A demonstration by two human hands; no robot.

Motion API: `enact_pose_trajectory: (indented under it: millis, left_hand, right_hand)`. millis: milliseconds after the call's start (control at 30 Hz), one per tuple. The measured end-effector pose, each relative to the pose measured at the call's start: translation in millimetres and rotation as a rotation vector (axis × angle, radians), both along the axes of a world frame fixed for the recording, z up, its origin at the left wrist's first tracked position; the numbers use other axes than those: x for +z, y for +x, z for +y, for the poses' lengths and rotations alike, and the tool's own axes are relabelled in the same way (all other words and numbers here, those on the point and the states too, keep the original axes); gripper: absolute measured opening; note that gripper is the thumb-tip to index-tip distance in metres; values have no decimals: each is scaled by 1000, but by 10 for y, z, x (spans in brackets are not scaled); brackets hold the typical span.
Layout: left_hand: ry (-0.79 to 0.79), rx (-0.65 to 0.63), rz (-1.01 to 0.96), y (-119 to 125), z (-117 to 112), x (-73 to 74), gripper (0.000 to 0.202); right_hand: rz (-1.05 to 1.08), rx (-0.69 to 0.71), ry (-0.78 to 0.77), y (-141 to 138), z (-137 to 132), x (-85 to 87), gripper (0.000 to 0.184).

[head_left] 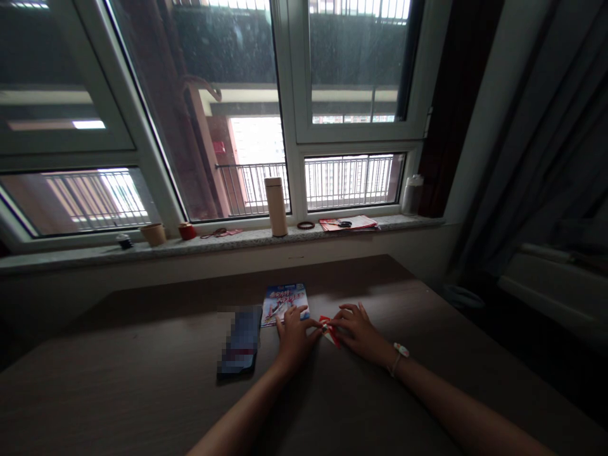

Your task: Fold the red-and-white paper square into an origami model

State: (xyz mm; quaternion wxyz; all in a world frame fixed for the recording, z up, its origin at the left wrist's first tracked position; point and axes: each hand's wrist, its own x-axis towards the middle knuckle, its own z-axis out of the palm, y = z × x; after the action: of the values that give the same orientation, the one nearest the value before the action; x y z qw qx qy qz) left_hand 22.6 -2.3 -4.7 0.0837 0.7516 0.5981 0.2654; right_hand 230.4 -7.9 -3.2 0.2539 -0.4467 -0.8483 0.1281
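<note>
A small piece of red and white folded paper (pixel 330 334) lies between my two hands on the dark wooden table (pixel 156 354). My left hand (pixel 295 337) presses the paper's left side with its fingertips, its other fingers bent over the edge of a blue printed booklet (pixel 275 297). From the right, my right hand (pixel 363 334) grips the opposite side of the paper, thumb and index finger close together and the other fingers raised. My fingers cover part of the folds. Left of my left hand lies a phone (pixel 242 342), its screen partly blurred out.
Along the windowsill (pixel 228 244) stand a beige thermos (pixel 276 206), a paper cup (pixel 154 234), a red spool-like object (pixel 187 231) and a clear bottle (pixel 412 195). Black-handled scissors (pixel 344 223) rest on red and white papers (pixel 365 223), beside a dark bracelet (pixel 306 225).
</note>
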Motion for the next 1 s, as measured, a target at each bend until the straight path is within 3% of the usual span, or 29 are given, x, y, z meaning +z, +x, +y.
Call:
enact_pose_trajectory:
  millis: [533,733,1000]
  left_hand:
    - [-4,-72,-37,-1,4,8,12]
    - [45,6,-46,13,0,14,14]
    - [-16,-1,-32,4,-39,46,15]
  right_hand:
    - [-52,-31,-27,-11,-3,-12,35]
    - [-79,-27,-31,-15,-7,3,36]
    - [-74,-18,-52,-15,1,-4,37]
